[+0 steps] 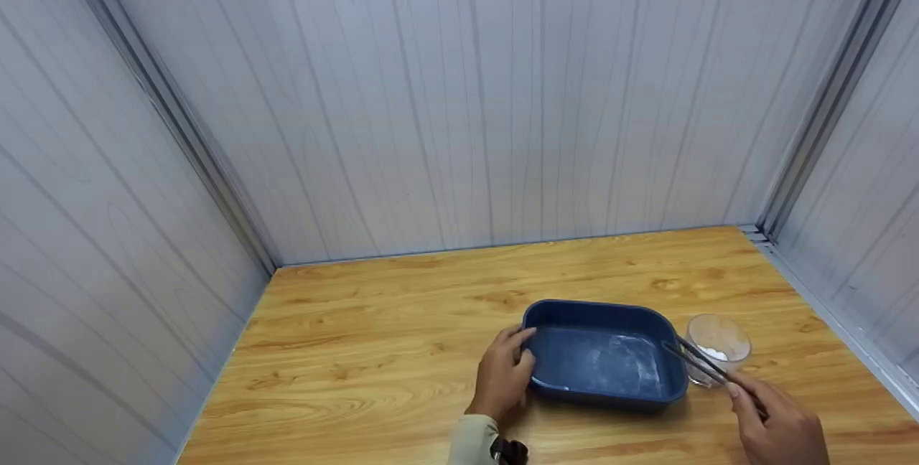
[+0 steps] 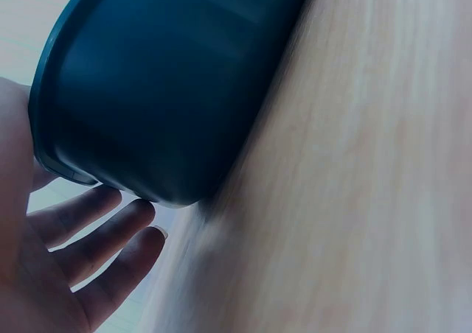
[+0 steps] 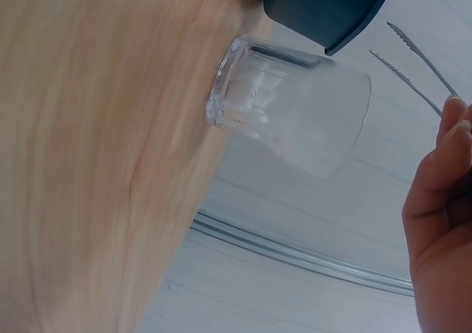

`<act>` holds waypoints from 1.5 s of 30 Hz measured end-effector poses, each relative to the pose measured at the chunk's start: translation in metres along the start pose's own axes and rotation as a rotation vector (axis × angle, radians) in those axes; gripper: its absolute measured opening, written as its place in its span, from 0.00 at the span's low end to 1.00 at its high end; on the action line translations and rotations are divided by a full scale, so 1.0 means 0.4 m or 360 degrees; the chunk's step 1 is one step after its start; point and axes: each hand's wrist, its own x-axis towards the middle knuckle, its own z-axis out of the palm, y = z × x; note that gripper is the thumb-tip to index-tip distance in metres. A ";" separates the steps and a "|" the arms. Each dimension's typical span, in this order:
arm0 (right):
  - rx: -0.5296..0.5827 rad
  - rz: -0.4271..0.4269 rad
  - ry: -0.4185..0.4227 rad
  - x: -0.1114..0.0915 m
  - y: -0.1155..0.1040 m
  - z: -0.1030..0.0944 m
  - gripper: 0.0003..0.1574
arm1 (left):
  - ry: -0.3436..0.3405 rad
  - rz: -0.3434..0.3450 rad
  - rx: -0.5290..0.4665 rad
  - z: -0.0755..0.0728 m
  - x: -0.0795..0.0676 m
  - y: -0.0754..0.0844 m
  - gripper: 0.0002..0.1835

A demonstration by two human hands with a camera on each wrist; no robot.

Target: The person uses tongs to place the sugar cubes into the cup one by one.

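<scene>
A dark blue rectangular basin [image 1: 599, 357] stands on the wooden table, with pale whitish smears on its inner floor. At its left end, my left hand [image 1: 504, 372] holds the rim; the left wrist view shows several fingers [image 2: 122, 274] of that hand along the outer wall. My right hand [image 1: 779, 422] grips a pair of metal tweezers [image 1: 707, 366], whose serrated tips [image 3: 398, 34] stand apart with nothing between them. In the head view those tips overlap the basin's right rim. Close to that end is a clear glass [image 1: 725, 339] with small white pieces [image 1: 713, 354] at its bottom.
The wooden tabletop [image 1: 344, 350] extends left of the basin and behind it. Pale panelled walls [image 1: 445, 106] enclose the table at the back and on both sides, with metal strips [image 1: 836, 92] at the corners. A dark band [image 1: 510, 451] circles the left wrist below a light sleeve.
</scene>
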 end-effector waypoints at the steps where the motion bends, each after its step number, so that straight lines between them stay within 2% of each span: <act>1: -0.0010 0.0032 -0.0019 -0.002 -0.001 0.001 0.13 | -0.0001 -0.0002 -0.0001 0.000 0.000 0.000 0.20; 4: 0.0005 0.0067 -0.0058 -0.009 -0.006 0.005 0.13 | -0.0005 -0.0012 -0.0012 0.002 0.001 -0.001 0.20; 10: 0.0093 0.0012 -0.0061 -0.017 -0.018 0.012 0.15 | 0.0001 -0.0028 -0.0007 0.003 0.000 -0.004 0.20; 18: 0.0131 0.0169 -0.0185 -0.029 -0.042 0.023 0.14 | -0.0005 -0.0042 -0.0014 0.003 0.000 -0.001 0.20; 20: 0.0174 0.0173 -0.0219 -0.033 -0.044 0.029 0.15 | -0.0007 -0.0045 -0.0018 0.002 0.000 0.000 0.20; 27: 0.0632 -0.0313 -0.0134 -0.045 -0.025 0.060 0.27 | -0.0017 -0.0045 -0.0013 0.001 -0.002 -0.001 0.20; 30: 0.0702 -0.0337 -0.0159 -0.048 -0.027 0.068 0.28 | -0.0014 -0.0051 -0.0009 0.001 -0.001 -0.001 0.20; 33: 0.0762 -0.0257 -0.0239 -0.053 -0.032 0.070 0.26 | -0.0013 -0.0053 -0.0009 0.002 -0.002 -0.002 0.20; 40: 0.0714 0.0177 -0.0589 -0.069 -0.064 0.058 0.16 | -0.0009 -0.0052 -0.0027 0.002 -0.002 -0.003 0.20; 43: 0.0746 0.0232 -0.0792 -0.067 -0.065 0.051 0.13 | -0.0017 -0.0055 -0.0031 0.002 0.000 -0.002 0.20; 45: 0.0827 0.0230 -0.0928 -0.065 -0.061 0.048 0.12 | -0.0021 -0.0054 -0.0031 0.002 0.001 -0.001 0.19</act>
